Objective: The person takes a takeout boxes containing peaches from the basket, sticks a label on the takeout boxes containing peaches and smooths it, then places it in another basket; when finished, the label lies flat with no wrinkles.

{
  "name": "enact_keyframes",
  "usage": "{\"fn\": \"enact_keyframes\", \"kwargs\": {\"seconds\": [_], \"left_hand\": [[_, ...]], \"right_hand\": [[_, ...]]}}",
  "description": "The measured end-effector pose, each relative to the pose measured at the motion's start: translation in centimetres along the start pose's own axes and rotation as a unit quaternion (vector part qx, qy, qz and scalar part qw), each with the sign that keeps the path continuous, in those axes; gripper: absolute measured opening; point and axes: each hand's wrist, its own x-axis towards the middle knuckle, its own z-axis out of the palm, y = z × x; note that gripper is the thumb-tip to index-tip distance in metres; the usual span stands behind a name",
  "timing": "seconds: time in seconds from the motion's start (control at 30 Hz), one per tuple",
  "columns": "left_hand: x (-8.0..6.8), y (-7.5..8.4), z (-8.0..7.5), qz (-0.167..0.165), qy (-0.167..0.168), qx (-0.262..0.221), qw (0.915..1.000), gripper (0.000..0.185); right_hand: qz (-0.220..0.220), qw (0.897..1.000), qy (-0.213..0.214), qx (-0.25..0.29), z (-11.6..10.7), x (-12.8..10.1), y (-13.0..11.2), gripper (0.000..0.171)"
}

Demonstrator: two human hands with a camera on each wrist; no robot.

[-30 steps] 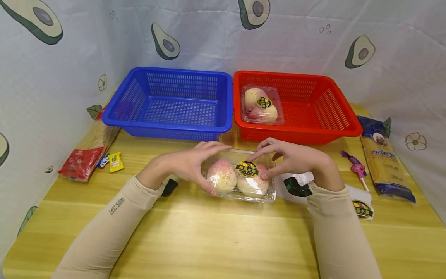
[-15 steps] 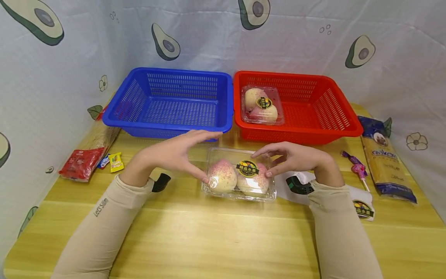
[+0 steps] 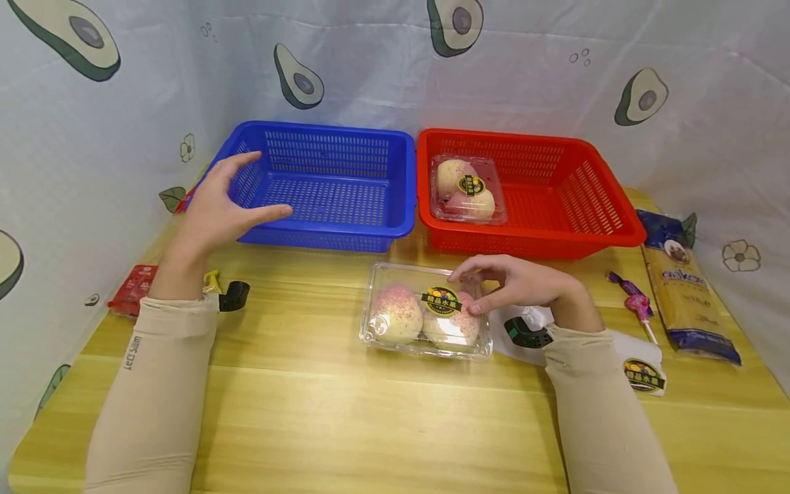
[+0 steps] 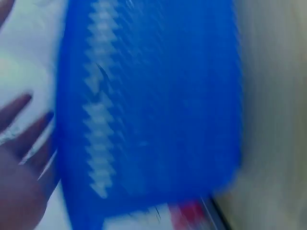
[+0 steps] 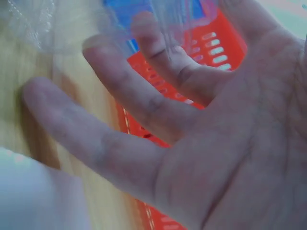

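A clear plastic fruit box (image 3: 382, 274) lies on the wooden table, closed. Inside are two round, pink-and-yellow peach-like fruits (image 3: 396, 315). A black oval label (image 3: 441, 300) sits on its lid. My right hand (image 3: 524, 285) rests at the box's right end, thumb and fingertips at the lid; the right wrist view shows its fingers loosely bent near the clear plastic. My left hand (image 3: 212, 213) is in the air by the left end of the blue basket (image 3: 321, 230), thumb spread from the fingers, holding nothing. The left wrist view is blurred.
In the red basket (image 3: 531, 240) lies another labelled fruit box (image 3: 467, 189). White label backing (image 3: 636, 350), a lollipop (image 3: 638, 305) and a pasta bag (image 3: 685, 281) are at right. A red packet (image 3: 132, 288) and a yellow candy (image 3: 211, 281) lie at left, partly hidden.
My left hand has let go of the fruit box and moved left and away from me, to the blue basket's left end. My right hand and the box have hardly moved.
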Motion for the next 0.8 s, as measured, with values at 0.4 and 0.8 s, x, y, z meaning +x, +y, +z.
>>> {"fn": "enact_keyframes", "kwargs": {"seconds": [0.4,0.8], "left_hand": [[0.5,-4.5,-1.8,-0.12,0.054,0.053,0.9899,0.12],[0.5,-4.9,-1.8,-0.193,-0.007,0.029,0.9808,0.133]], "right_hand": [[-0.008,1.0,0.025,0.011,0.3,0.4,0.1,0.038],[-0.046,0.996,0.061,0.054,0.8,1.0,0.4,0.034]]}}
